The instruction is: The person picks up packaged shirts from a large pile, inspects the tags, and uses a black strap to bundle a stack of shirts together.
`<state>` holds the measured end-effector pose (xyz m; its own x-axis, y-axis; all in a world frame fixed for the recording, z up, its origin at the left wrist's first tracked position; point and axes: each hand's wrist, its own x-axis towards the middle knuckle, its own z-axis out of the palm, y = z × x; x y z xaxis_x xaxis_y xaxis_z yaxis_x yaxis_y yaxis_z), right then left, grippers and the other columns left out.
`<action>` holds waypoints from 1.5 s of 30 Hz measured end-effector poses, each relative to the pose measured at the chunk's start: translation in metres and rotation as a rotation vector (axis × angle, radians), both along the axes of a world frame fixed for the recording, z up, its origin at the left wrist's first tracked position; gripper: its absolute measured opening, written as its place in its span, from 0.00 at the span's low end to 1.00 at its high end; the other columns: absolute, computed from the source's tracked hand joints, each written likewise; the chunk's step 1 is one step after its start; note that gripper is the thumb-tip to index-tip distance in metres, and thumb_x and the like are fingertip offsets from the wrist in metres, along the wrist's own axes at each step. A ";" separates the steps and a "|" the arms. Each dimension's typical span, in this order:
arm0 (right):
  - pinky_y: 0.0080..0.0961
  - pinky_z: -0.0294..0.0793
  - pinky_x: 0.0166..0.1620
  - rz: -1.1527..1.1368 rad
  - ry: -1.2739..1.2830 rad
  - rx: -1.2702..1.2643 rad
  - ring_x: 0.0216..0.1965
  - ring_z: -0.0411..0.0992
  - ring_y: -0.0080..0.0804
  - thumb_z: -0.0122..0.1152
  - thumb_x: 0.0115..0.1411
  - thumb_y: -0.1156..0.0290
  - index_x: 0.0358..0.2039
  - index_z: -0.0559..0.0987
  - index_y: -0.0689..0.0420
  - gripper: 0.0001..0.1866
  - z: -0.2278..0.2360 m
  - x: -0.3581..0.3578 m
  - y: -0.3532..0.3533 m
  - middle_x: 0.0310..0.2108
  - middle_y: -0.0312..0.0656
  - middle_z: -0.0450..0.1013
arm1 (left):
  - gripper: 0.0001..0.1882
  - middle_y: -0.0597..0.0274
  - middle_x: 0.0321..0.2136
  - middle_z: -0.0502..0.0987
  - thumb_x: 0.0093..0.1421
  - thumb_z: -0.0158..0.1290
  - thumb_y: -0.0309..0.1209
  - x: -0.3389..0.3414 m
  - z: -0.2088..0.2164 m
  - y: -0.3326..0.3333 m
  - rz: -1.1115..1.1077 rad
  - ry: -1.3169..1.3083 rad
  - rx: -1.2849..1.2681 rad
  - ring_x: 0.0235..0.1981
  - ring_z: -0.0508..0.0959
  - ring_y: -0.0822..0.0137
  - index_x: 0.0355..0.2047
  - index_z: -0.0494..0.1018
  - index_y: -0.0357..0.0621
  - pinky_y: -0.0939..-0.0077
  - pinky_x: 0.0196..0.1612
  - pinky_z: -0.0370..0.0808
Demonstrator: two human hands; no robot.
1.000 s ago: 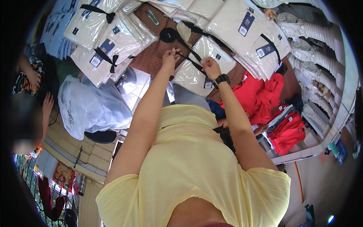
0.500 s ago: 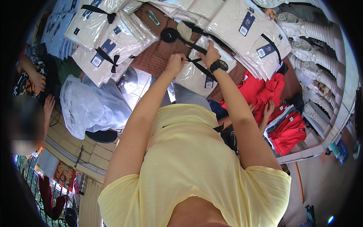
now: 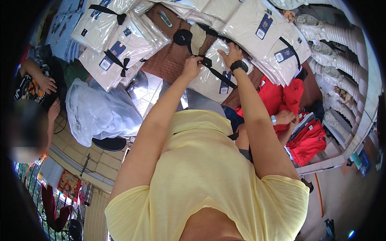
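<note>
A folded cream garment in a clear bag [image 3: 213,86] lies before me on the brown table. A black ribbon [image 3: 219,75] runs slantwise across it, with a knot or loop near its upper left end. My left hand [image 3: 192,67] pinches the ribbon by that knot. Flat on the bag's upper right part, my right hand [image 3: 232,56] rests with fingers apart, a black watch on its wrist. A roll of black ribbon [image 3: 182,37] lies just beyond, beside a cream flat piece [image 3: 198,39].
Stacks of bagged cream garments stand left [image 3: 116,52] and right [image 3: 263,44]; some carry black bows. Teal thread snips [image 3: 165,19] lie at the back. At right, another person's hands [image 3: 286,117] handle red garments [image 3: 277,94]. Clear plastic [image 3: 98,114] hangs at left, near another person.
My right hand has let go of the ribbon's upper strand and spread onto the bag. The ribbon now lies closer to the bag. The co-worker's hands at right have moved over the red garments.
</note>
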<state>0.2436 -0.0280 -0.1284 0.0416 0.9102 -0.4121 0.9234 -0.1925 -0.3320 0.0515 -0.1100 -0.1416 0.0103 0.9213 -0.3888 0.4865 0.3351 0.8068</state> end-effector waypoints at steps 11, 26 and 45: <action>0.39 0.66 0.51 -0.080 0.088 0.158 0.47 0.69 0.50 0.66 0.50 0.60 0.40 0.74 0.58 0.21 -0.016 0.018 0.005 0.42 0.50 0.72 | 0.13 0.47 0.32 0.75 0.46 0.57 0.19 -0.005 0.004 0.005 -0.032 0.002 0.073 0.37 0.76 0.50 0.35 0.79 0.40 0.62 0.42 0.72; 0.47 0.69 0.33 0.012 0.383 0.164 0.31 0.71 0.60 0.58 0.56 0.72 0.31 0.68 0.64 0.10 0.012 -0.061 -0.058 0.27 0.58 0.73 | 0.11 0.48 0.31 0.78 0.44 0.64 0.27 -0.011 -0.007 -0.002 0.019 0.022 0.144 0.36 0.78 0.50 0.30 0.79 0.40 0.62 0.40 0.73; 0.38 0.73 0.42 0.287 0.044 -0.139 0.34 0.75 0.50 0.71 0.36 0.69 0.28 0.80 0.62 0.17 0.002 -0.033 -0.044 0.29 0.52 0.77 | 0.10 0.52 0.31 0.80 0.52 0.57 0.29 -0.025 -0.036 0.003 0.026 -0.259 -0.302 0.32 0.79 0.61 0.33 0.77 0.36 0.70 0.35 0.76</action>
<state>0.2107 -0.0715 -0.1262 -0.2295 0.8172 -0.5288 0.9321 0.0281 -0.3612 0.0265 -0.1072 -0.1773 0.1214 0.7672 -0.6298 0.2683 0.5855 0.7649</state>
